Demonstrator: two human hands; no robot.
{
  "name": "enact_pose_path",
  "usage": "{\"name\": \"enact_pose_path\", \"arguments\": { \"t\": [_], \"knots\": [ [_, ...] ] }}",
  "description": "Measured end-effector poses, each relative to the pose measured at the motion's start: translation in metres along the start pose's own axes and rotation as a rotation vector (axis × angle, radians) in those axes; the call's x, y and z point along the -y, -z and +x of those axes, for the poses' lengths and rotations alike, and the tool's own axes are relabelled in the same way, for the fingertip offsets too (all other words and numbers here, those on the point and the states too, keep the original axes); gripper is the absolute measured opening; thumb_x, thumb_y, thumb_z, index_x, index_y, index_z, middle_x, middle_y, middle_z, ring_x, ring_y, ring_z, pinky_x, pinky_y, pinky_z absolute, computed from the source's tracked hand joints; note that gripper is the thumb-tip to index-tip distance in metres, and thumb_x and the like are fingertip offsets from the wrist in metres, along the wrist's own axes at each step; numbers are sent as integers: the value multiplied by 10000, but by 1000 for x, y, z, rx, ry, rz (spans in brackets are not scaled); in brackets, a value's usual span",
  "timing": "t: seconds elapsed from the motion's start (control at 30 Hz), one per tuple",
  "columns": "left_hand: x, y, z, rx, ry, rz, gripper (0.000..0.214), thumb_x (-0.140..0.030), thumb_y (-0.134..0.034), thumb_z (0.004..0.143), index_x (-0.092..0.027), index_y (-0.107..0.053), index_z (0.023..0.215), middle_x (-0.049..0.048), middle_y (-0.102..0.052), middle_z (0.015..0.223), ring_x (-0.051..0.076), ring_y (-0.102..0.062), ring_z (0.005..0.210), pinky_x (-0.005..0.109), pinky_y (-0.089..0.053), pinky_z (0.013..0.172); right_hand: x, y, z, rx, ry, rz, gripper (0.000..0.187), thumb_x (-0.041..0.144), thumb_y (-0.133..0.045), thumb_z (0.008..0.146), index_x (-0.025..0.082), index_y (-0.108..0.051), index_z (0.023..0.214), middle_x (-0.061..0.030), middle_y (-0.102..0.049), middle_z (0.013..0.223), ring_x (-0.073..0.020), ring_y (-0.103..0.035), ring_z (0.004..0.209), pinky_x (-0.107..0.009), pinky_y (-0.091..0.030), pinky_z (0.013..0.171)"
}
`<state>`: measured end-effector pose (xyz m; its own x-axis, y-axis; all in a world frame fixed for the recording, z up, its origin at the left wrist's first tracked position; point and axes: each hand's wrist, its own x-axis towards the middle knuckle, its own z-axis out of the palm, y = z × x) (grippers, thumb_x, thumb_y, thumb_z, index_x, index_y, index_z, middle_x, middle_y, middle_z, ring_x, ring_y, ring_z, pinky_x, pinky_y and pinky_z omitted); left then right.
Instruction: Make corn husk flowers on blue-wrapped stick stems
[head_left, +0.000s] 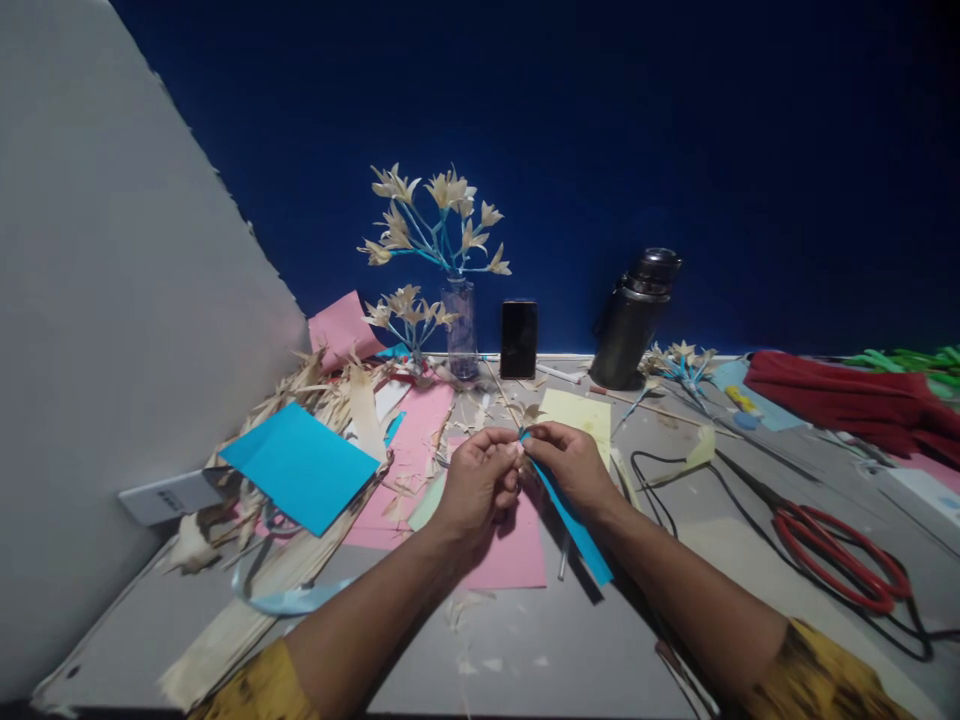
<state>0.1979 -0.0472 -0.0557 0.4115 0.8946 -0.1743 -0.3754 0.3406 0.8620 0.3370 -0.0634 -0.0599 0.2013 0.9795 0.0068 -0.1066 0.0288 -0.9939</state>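
My left hand (480, 482) is closed in a pinch at the base of a small dried-husk flower (531, 412), whose petals show just above my fingertips. A strip of blue paper (571, 525) runs from the fingertips of my right hand (574, 468) down past the wrist. Its upper end meets the flower's base, where both sets of fingertips almost touch. The exact contact there is hidden by the fingers. Pink paper (506, 560) lies on the table beneath my hands, and a yellow sheet (577, 408) lies just behind them.
Finished flowers stand in a clear bottle (461, 335). Near it are a phone (519, 340) and a metal flask (636, 320). Red-handled scissors (840, 555) and a black cable (660, 458) lie right. Dried husks (259, 580) and a blue sheet (300, 468) lie left.
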Motion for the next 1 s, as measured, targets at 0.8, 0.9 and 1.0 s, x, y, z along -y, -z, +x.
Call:
{"name": "enact_pose_path", "arguments": {
  "t": [0.8, 0.9, 1.0],
  "knots": [
    [7, 1, 0, -73, -18, 96, 482, -358, -768, 735, -211, -607, 1165, -52, -583, 577, 107, -485, 365, 195, -372, 313, -1, 3, 0, -8, -21, -24, 184, 353, -722, 736, 173, -717, 775, 22, -636, 629, -138, -525, 578, -269, -391, 574],
    [8, 1, 1, -87, -11, 97, 469, -359, -777, 730, -212, -610, 1143, -58, -573, 563, 109, -492, 363, 188, -355, 315, 0, 1, 0, 1, -9, -9, 179, 346, -737, 718, 171, -706, 740, 22, -639, 644, -135, -531, 594, -266, -401, 588],
    [9, 0, 1, -116, -4, 92, 441, -379, -770, 748, -218, -620, 1130, -60, -559, 543, 106, -476, 360, 182, -325, 317, 5, -4, -4, -4, -64, 109, 203, 357, -762, 686, 176, -672, 707, 37, -603, 593, -121, -508, 531, -260, -391, 538]
  ]
}}
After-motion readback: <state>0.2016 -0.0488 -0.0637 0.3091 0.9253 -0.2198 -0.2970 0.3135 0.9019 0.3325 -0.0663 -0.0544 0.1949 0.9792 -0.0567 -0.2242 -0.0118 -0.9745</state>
